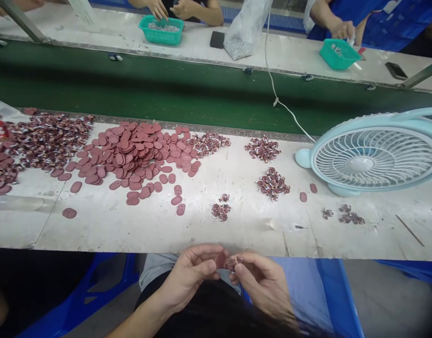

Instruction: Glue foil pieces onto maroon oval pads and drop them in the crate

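Observation:
At the table's front edge, my left hand pinches a reddish-brown oval disc between thumb and fingers. Close beside it, my right hand holds a small brown-and-white piece in its fingertips, right next to the disc; whether the two touch is hard to tell. On the table beyond my hands lie a small cluster of similar pieces and a large heap of oval discs. A clear syringe-like tube with a dark tip rests near the front edge.
A light blue fan occupies the right side, its white cable running back. More small-piece piles lie mid-table, with a large one at left. Across the green belt, people work at green baskets. A thin stick lies at right.

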The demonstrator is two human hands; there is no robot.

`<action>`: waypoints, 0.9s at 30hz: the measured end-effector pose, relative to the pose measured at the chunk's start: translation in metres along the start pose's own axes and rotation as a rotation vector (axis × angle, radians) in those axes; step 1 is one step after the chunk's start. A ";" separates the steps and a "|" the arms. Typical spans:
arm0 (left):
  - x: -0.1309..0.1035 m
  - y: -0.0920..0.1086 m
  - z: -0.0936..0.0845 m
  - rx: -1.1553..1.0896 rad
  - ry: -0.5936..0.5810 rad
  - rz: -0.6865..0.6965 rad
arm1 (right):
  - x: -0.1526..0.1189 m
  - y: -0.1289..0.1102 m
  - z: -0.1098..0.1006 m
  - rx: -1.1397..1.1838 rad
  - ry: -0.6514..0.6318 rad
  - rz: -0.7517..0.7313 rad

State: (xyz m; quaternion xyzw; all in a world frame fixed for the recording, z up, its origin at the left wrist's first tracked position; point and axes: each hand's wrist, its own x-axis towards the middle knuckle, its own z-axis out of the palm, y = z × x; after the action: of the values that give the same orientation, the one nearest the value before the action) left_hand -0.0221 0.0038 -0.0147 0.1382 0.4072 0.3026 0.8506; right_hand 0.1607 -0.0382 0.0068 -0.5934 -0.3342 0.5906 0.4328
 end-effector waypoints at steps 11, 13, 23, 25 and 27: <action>0.001 -0.003 0.007 0.040 0.020 0.030 | 0.005 -0.010 0.001 -0.139 -0.016 0.031; 0.001 -0.004 0.009 0.036 0.038 0.026 | 0.005 -0.009 0.001 -0.128 -0.022 0.053; 0.002 -0.008 0.013 0.039 0.076 0.062 | 0.007 -0.005 0.003 0.005 -0.011 0.109; 0.002 -0.009 0.013 0.047 0.092 0.086 | 0.007 -0.004 0.003 0.028 -0.006 0.117; 0.002 -0.009 0.014 0.053 0.102 0.093 | 0.007 -0.003 0.003 0.042 -0.002 0.112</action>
State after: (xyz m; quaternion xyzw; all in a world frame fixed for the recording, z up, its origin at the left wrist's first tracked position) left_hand -0.0062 -0.0019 -0.0115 0.1640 0.4511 0.3373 0.8098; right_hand 0.1585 -0.0306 0.0065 -0.6015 -0.2884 0.6212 0.4113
